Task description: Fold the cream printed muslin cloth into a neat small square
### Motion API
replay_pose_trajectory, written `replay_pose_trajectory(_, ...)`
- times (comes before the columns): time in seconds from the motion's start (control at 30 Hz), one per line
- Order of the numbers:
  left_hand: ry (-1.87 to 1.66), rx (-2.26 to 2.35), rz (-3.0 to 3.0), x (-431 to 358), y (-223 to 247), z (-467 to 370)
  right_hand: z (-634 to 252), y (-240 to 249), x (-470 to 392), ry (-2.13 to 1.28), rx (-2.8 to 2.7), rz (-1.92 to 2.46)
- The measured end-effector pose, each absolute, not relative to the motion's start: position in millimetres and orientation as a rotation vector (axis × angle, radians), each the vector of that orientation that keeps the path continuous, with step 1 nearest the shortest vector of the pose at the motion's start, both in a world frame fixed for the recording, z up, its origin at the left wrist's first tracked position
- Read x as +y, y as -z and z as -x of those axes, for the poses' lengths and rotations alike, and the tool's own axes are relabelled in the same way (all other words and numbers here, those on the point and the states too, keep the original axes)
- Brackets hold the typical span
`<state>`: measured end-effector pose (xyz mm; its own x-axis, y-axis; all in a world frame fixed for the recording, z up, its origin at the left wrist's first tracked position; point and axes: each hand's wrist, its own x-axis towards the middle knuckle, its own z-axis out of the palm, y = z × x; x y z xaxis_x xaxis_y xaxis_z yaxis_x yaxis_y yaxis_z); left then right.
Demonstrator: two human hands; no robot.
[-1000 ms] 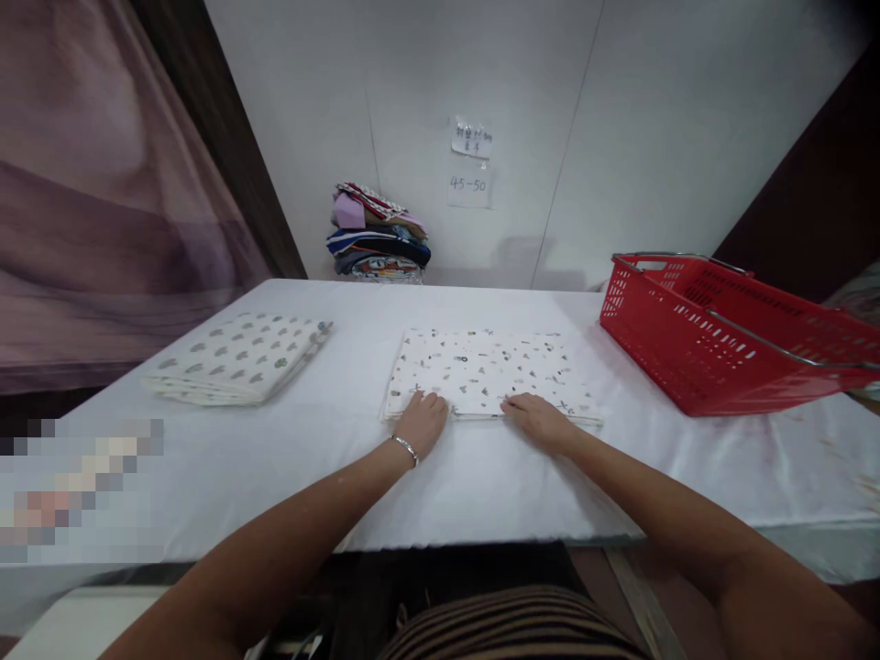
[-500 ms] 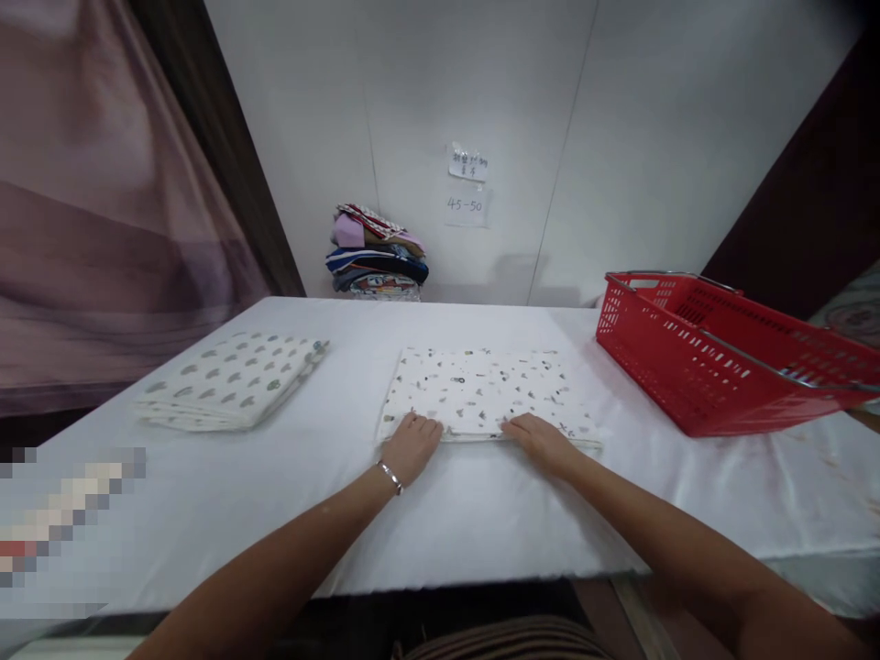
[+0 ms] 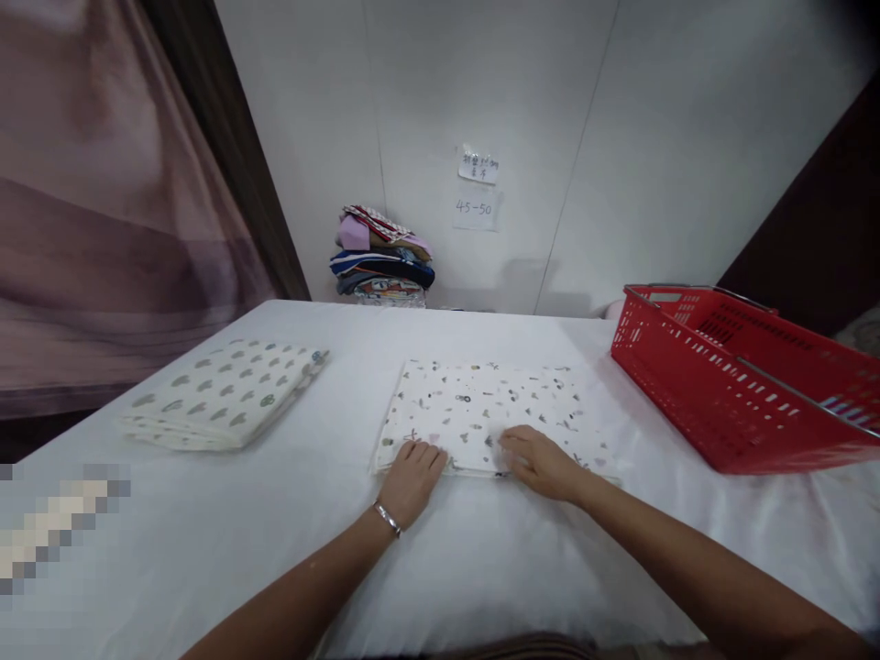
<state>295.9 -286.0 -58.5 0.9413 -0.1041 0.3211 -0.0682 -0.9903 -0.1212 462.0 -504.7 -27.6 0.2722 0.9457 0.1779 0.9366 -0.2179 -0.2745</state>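
Observation:
A white folded cloth (image 3: 481, 417) with small scattered prints lies flat in front of me on the white-covered table. My left hand (image 3: 412, 481), with a silver bracelet at the wrist, rests on the cloth's near left edge, its fingers laid out over the top. Over the near edge, right of the middle, is my right hand (image 3: 543, 460). Its fingers are slightly bent and apart, and the fingertips are a little blurred; no cloth shows between them. Whether they touch the surface is hard to make out.
To the left lies another folded white cloth (image 3: 224, 390) with grey-green shapes. A red plastic basket (image 3: 708, 394) with metal handles stands on the right. Behind the table's far edge is a stack of folded fabrics (image 3: 385, 261). Paper signs (image 3: 476, 209) hang on the wall.
My right hand has come up from the cloth's near edge and its fingers have loosened. The left hand stays at the edge. The view has shifted slightly.

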Motion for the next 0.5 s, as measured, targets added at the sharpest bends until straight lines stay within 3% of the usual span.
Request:
replay_pose_trajectory(0.27, 0.414, 0.050, 3.037, -286, 59, -294, -548, 46, -384, -0.319, -1.666, 2.480)
replay_pose_trajectory(0.5, 0.362, 0.002, 3.104, -284, 62, -292, -568, 59, -375, -0.354, -1.653, 2.497)
